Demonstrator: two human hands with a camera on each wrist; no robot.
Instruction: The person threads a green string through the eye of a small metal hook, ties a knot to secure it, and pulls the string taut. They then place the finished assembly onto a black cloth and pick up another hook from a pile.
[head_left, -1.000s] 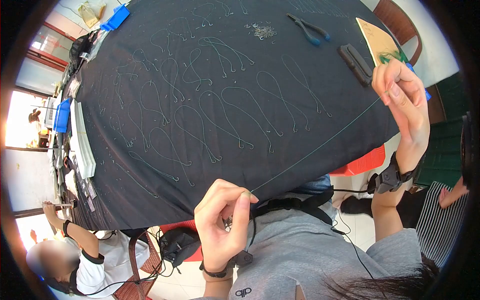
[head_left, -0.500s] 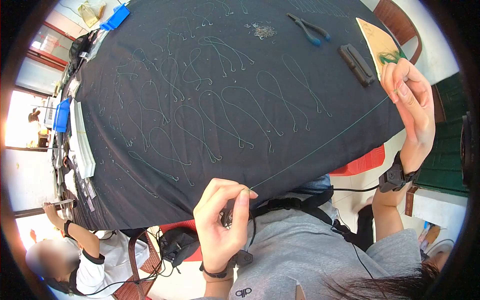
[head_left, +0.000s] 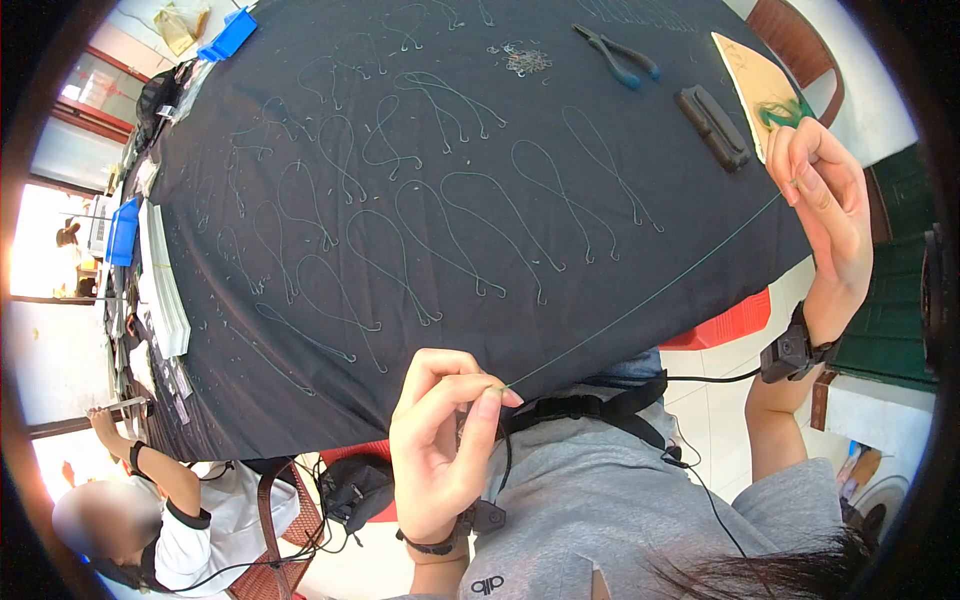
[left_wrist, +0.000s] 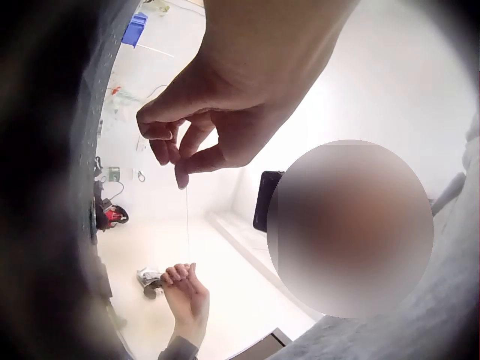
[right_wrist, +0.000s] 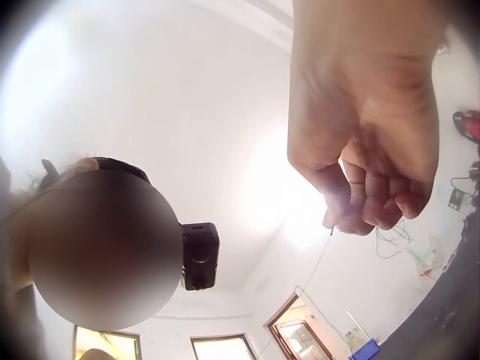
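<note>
A thin green fishing line (head_left: 655, 293) stretches nearly straight between both hands, over the front edge of the black cloth. At its near end my left hand (head_left: 440, 440) pinches it between thumb and forefinger, the other fingers bent. My right hand (head_left: 825, 200), raised at the table's right edge, pinches the far end with thumb and fingertips. In the right wrist view a tiny dark bit (right_wrist: 331, 232) shows at those fingertips. Looped green lines with small fishing hooks (head_left: 430, 318) at their ends lie spread over the black cloth (head_left: 600, 400).
Farther back are a pile of loose hooks (head_left: 527, 61), blue-handled pliers (head_left: 620, 65) and a dark oblong block (head_left: 712, 128). A wooden board (head_left: 740, 75) bearing green line (head_left: 780, 112) lies by my right hand. Another person (head_left: 210, 520) sits at left, near white strips (head_left: 165, 290).
My right hand has moved slightly right and down, drawing the line with it. The left hand has risen a little. The striped clothing at the right has left view.
</note>
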